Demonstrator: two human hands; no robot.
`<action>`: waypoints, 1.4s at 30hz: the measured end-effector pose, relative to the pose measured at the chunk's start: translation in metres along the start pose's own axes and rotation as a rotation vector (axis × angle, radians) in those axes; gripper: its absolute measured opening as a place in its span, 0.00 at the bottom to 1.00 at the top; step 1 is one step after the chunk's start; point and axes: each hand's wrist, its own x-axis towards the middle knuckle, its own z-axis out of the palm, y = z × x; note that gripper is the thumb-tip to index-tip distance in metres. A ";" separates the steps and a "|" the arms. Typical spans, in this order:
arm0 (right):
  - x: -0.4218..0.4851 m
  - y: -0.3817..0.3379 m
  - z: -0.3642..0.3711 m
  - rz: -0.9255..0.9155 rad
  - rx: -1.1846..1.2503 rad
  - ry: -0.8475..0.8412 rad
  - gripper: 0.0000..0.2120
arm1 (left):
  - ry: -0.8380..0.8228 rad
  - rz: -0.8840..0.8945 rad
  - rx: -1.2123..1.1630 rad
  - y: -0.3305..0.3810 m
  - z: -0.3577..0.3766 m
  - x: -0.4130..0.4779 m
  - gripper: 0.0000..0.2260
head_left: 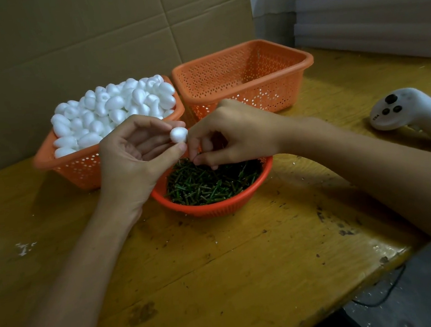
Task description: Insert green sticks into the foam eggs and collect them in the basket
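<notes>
A person's left hand (129, 159) and right hand (235, 132), both bare, forearms uncovered to the lower left and right edges of the frame, fingernails short and plain

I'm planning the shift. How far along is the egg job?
Nothing finished shows: the collecting basket looks empty. In hand: the left hand holds one foam egg, the right hand pinches what seems a green stick beside it. Left: the heaped egg basket and the bowl of sticks.
</notes>
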 end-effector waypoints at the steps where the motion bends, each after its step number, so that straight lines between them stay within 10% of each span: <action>1: 0.000 0.000 0.000 0.002 -0.001 -0.002 0.04 | -0.004 0.000 0.004 0.000 0.000 0.000 0.16; 42: 0.000 -0.005 -0.002 0.016 -0.026 -0.015 0.05 | -0.008 0.003 0.025 0.001 0.001 0.000 0.14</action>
